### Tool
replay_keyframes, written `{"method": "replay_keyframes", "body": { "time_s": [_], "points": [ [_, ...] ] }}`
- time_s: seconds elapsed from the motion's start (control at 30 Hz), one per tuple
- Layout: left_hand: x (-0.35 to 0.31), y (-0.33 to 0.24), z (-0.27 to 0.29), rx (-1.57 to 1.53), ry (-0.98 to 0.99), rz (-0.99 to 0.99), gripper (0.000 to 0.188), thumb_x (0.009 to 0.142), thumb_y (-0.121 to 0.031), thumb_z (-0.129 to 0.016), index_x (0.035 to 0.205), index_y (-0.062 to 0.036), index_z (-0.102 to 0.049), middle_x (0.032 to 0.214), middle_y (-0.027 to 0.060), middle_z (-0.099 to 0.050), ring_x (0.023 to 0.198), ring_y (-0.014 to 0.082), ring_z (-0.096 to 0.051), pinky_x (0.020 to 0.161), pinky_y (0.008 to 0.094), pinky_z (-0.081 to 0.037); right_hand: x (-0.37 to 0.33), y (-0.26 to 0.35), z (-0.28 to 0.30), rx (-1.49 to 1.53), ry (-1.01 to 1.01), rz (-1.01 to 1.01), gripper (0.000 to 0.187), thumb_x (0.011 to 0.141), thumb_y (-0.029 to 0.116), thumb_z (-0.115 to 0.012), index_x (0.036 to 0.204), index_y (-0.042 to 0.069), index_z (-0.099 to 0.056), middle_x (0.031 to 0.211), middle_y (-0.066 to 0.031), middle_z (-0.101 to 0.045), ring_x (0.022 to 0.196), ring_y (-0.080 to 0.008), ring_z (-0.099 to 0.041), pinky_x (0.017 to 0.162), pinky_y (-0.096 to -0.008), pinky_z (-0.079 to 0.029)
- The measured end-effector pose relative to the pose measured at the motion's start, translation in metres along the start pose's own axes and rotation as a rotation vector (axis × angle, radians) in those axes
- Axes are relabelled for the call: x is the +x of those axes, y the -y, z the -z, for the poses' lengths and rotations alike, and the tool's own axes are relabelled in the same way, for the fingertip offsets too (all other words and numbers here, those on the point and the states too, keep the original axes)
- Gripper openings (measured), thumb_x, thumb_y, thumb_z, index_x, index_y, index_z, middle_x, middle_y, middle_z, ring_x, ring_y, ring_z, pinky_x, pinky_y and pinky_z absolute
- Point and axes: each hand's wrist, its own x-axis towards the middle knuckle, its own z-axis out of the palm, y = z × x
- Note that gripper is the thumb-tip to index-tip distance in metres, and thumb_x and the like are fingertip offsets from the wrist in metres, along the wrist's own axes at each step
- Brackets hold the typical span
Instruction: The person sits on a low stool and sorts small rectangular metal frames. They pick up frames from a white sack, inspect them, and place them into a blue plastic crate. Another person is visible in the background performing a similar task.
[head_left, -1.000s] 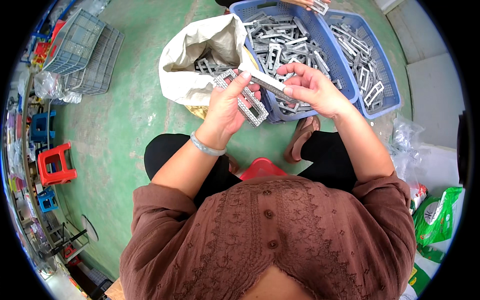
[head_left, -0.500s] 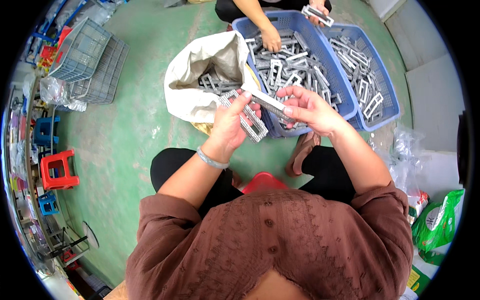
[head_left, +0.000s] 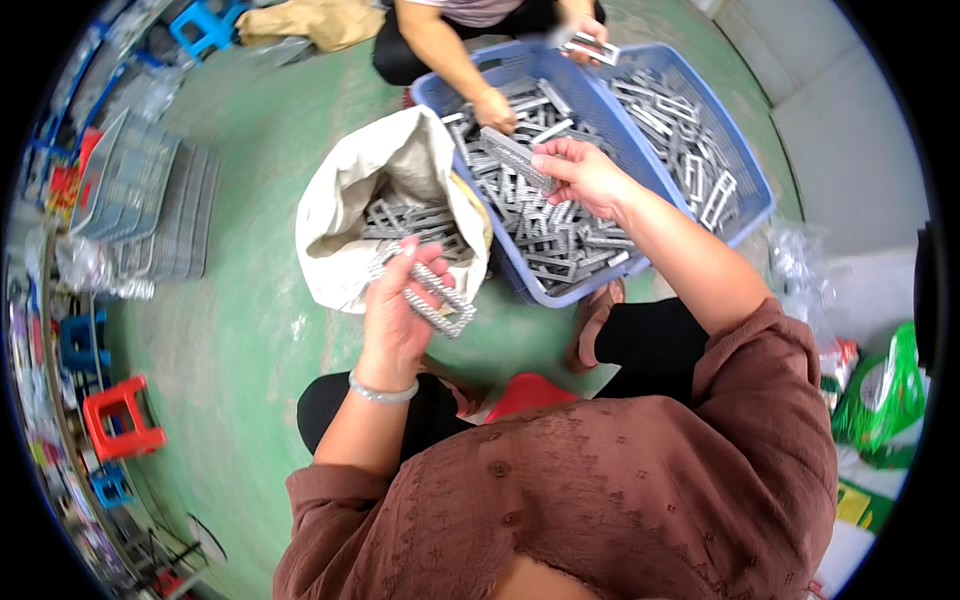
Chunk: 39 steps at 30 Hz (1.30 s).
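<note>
My left hand (head_left: 392,318) is closed on a grey, silvery-patterned rectangular frame (head_left: 452,318) with a long opening, held at the near rim of a white woven sack (head_left: 322,215). More such frames lie inside the sack. Over the nearer blue basket (head_left: 520,287), heaped with grey frames (head_left: 570,250), my right hand (head_left: 590,178) pinches another grey frame (head_left: 512,153) between thumb and fingers. The two hands are apart.
Across the baskets a co-worker's hand (head_left: 494,110) reaches into the heap; their other hand holds a frame (head_left: 592,47). A second blue basket (head_left: 752,210) stands at the right. Grey crates (head_left: 185,215) and a red stool (head_left: 124,416) are at the left.
My hands have drawn apart: the left has moved left toward the sack's near rim, the right up over the nearer basket. Each keeps a frame. The whole view has shifted too.
</note>
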Motion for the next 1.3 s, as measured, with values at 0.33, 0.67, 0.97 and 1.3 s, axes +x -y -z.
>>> {"method": "replay_keyframes", "body": {
  "time_s": [0.33,0.67,0.97,1.3],
  "points": [
    [0.002,0.008,-0.003,0.041,-0.015,0.036,0.026,0.081,-0.016,-0.059,0.102,-0.0042,-0.05,0.09,0.0109,-0.058,0.078,0.0194,-0.055,0.072,0.036,-0.047,-0.045,-0.019,0.117,-0.038,-0.298,-0.096,0.032,0.081,0.025,-0.061,0.103,0.004,-0.051,0.088,-0.0042,-0.053,0.072,-0.0126,-0.052,0.058,-0.0273,-0.049],
    [0.005,-0.003,-0.002,0.024,-0.062,-0.029,0.027,0.08,-0.013,-0.057,0.104,-0.0043,-0.048,0.089,0.0118,-0.058,0.076,0.0217,-0.056,0.069,0.0378,-0.048,-0.033,-0.005,0.081,0.089,0.02,-0.039,0.025,0.087,0.019,-0.052,0.108,0.005,-0.048,0.085,-0.003,-0.054,0.073,-0.0145,-0.056,0.057,-0.0272,-0.049],
    [-0.004,-0.07,0.006,-0.146,-0.083,-0.253,0.029,0.083,-0.015,-0.049,0.109,-0.0018,-0.046,0.091,0.012,-0.058,0.075,0.0207,-0.055,0.071,0.0381,-0.046,0.065,0.053,-0.016,-0.027,0.113,-0.063,0.026,0.092,0.025,-0.042,0.098,0.0,-0.047,0.081,-0.0107,-0.054,0.06,-0.0174,-0.057,0.048,-0.0259,-0.047],
    [0.018,-0.134,0.054,-0.244,-0.122,-0.457,0.029,0.085,-0.017,-0.044,0.11,-0.0006,-0.048,0.093,0.0098,-0.054,0.075,0.0187,-0.052,0.07,0.0346,-0.042,0.182,0.076,-0.066,-0.224,0.158,-0.038,0.027,0.092,0.026,-0.043,0.1,0.001,-0.047,0.079,-0.0077,-0.054,0.058,-0.0142,-0.055,0.046,-0.0212,-0.045]
  ]
}}
